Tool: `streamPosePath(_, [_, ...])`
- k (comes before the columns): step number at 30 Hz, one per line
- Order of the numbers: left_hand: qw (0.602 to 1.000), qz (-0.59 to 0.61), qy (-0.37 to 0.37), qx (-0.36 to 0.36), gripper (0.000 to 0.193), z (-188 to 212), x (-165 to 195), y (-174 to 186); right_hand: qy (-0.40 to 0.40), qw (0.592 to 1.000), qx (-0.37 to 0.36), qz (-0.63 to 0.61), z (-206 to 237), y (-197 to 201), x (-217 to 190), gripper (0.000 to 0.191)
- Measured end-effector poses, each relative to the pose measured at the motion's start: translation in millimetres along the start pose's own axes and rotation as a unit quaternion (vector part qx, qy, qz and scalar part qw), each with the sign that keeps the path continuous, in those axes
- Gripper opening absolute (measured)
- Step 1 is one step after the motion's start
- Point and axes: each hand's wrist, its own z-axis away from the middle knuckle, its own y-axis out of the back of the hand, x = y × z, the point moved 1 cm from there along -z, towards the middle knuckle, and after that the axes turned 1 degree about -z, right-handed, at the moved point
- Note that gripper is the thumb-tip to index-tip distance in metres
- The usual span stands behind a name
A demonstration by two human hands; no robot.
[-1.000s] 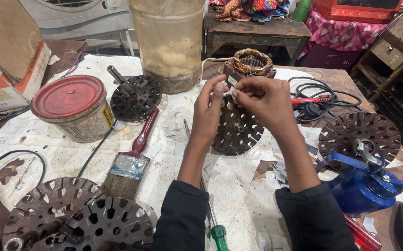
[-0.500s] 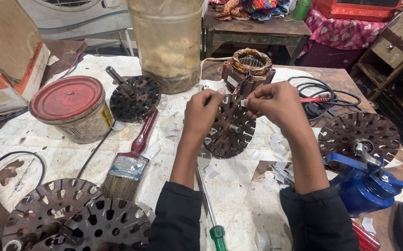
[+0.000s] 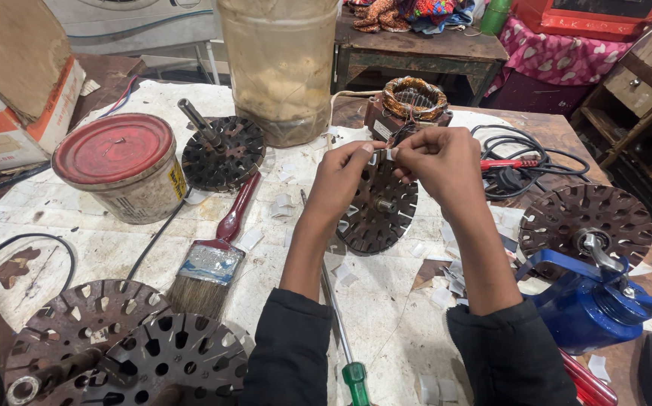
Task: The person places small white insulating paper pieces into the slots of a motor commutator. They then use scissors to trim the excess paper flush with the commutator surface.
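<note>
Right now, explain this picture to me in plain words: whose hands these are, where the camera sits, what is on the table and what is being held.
The picture comes from a camera worn on a person's head, looking down at their own two bare hands. There is no machine at work.

The left hand and right hand meet above a round perforated metal disc, pinching something small between the fingertips; it is too small to identify.

On the paper-covered table lie a red-lidded tin, a paintbrush, a green-handled screwdriver, more perforated discs, a copper-wound coil, a cloudy plastic bucket, black cable and a blue tool. Small white paper scraps are scattered about.
</note>
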Motion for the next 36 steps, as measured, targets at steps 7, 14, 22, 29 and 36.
streamPosePath(7, [1.000, -0.023, -0.008, 0.004, 0.038, -2.2, -4.1, -1.0, 0.046, 0.996, 0.003, 0.082, 0.0, 0.6, 1.7, 0.007])
streamPosePath(14, [0.999, -0.049, -0.018, 0.012, 0.038, -1.9, -2.9, -0.7, 0.061, 0.994, -0.001, 0.088, -1.6, 0.8, 6.4, 0.004])
streamPosePath(22, [0.999, -0.021, 0.029, 0.005, 0.037, 1.8, 4.1, -0.5, 0.015, 1.000, 0.002, -0.002, -8.0, -3.2, 17.3, 0.004])
streamPosePath(29, [0.999, -0.030, 0.017, 0.005, 0.037, 3.1, 6.0, -0.5, 0.017, 1.000, 0.001, 0.004, -6.9, -3.6, 18.5, 0.007])
streamPosePath(36, [0.999, -0.041, 0.004, 0.010, 0.036, 1.8, 3.7, -0.4, 0.118, 0.976, 0.048, 0.179, -2.6, -6.1, 8.0, 0.009])
